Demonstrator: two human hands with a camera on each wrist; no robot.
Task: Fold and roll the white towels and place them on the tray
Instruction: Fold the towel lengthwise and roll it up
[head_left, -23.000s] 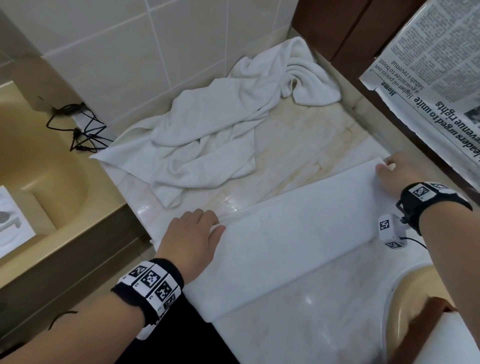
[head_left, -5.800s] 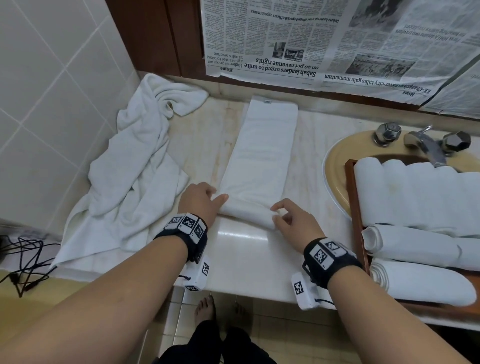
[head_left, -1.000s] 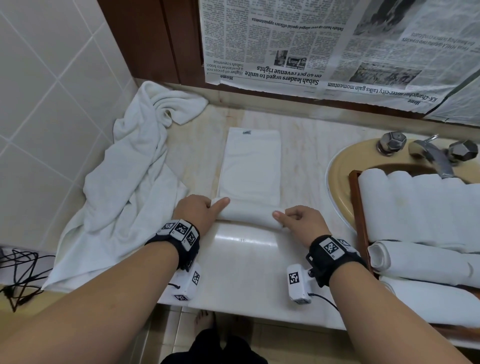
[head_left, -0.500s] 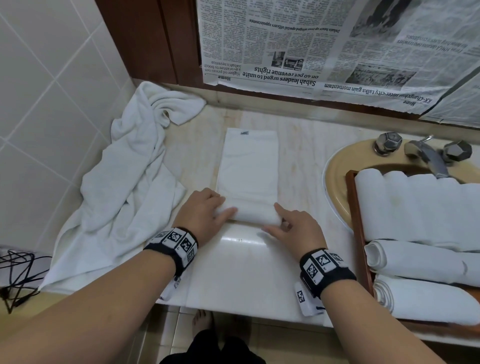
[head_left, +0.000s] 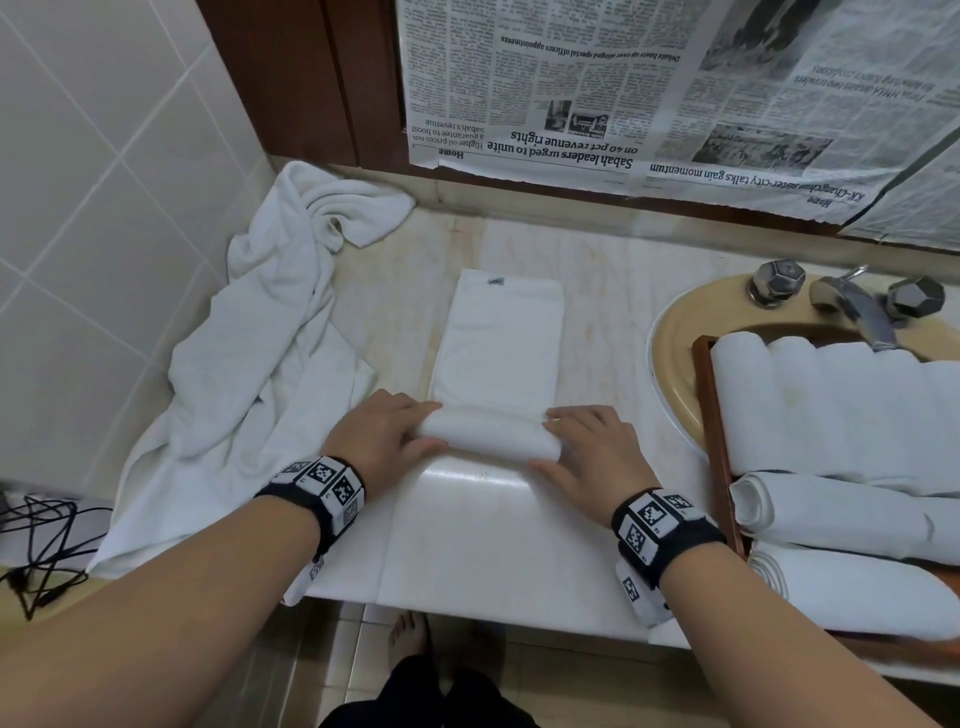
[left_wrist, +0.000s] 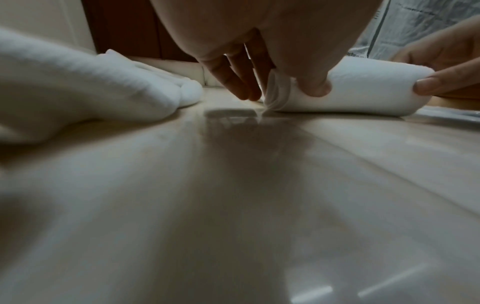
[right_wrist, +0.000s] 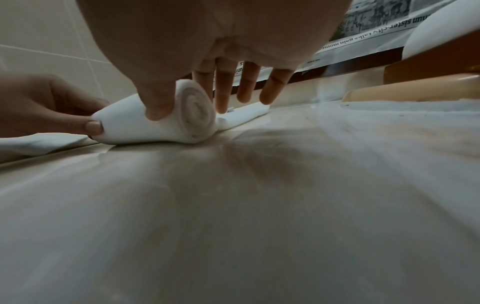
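Tray (head_left: 707, 415) holds rolled towels (head_left: 841, 410) — both hands' grip, left hand (head_left: 382, 441), right hand (head_left: 589, 457), pinching half-rolled towel (head_left: 491, 439).

Right hand (right_wrist: 207, 67) pinching spiral end of rolled white towel (right_wrist: 166, 123) on marble counter (right_wrist: 259, 205); left hand (right_wrist: 46, 107) gripping far end; newspaper (right_wrist: 363, 30) behind.

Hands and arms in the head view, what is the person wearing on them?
Both forearms are bare, with no sleeves. Each wrist carries a black band set with white square tags printed with black block patterns, one behind the left hand and one behind the right hand. A small white box with the same kind of tag hangs under each band. No gloves or rings show.
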